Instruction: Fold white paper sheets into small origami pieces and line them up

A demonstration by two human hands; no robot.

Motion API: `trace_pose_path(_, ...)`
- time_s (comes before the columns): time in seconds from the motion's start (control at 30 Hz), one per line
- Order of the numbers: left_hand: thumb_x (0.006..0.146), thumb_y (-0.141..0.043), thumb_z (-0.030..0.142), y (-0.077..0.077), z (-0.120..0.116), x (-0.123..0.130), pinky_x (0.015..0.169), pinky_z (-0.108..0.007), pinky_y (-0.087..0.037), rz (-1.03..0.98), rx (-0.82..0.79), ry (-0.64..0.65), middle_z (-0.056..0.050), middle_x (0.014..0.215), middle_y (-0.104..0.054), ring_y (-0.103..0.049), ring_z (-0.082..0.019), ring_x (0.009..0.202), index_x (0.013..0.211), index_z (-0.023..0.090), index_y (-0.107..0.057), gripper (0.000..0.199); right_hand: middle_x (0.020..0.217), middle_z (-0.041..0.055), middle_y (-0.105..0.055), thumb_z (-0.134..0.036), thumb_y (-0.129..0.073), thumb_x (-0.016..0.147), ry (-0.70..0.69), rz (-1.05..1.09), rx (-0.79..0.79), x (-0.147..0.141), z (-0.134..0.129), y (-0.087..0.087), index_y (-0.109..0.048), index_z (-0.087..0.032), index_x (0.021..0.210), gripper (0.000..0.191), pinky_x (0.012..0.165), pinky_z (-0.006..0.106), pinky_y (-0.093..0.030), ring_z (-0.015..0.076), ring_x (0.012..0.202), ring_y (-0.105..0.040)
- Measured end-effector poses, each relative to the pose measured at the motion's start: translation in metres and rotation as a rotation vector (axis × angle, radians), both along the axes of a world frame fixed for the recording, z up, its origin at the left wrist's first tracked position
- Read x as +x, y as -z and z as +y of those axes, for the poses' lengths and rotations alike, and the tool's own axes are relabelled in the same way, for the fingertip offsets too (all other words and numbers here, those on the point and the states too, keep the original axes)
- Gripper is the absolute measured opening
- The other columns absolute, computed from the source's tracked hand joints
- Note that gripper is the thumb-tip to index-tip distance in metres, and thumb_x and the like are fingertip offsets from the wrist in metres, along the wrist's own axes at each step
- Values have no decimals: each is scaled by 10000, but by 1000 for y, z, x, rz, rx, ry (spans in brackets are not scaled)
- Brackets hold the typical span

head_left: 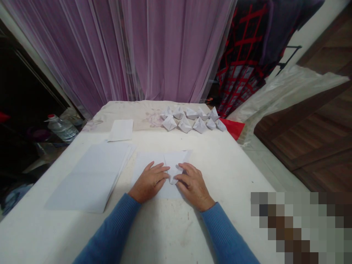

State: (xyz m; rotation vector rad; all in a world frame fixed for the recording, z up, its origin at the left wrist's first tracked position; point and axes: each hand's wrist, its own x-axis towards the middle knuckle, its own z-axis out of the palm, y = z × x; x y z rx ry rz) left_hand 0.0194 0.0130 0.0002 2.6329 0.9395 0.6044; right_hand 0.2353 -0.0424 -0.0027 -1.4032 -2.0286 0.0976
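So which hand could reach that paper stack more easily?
Left, probably: the left hand lies nearer the paper stack, while the right hand is on the far side of the folded sheet.

Sheet of white paper [147, 159], partly folded, lies flat in front of me. A folded flap [173, 161] tapers downward to a point near the sheet's middle, between my left hand [150, 182] and right hand [193, 186]. Both hands rest on the paper, my fingertips [167, 169] at the flap's edges. Lower part of sheet shows below the point.
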Motion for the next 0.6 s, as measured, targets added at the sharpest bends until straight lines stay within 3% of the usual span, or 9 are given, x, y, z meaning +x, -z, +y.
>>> trace_pose_path(0.13, 864, -543, 96, 3, -1, 1, 1114, -522, -267, -3, 9, 22, -20, 1193, -692, -541, -226, 1243, 1065, 267, -672, 294, 1290, 65, -589, -135, -639, 775, -1, -16, -17, 1, 0, 1, -718, -259, 909, 199, 995, 464, -380, 284, 1251, -463)
trace_pose_path(0.6, 873, -554, 130, -2, -2, 3, 1102, -530, -289, 40, -45, 7, -19, 1217, -678, -530, -237, 1247, 1056, 280, -690, 273, 1235, 64, -628, -238, -637, 853, -10, -27, -17, -1, 2, 4, -726, -264, 909, 109, 986, 458, -397, 276, 1224, -488)
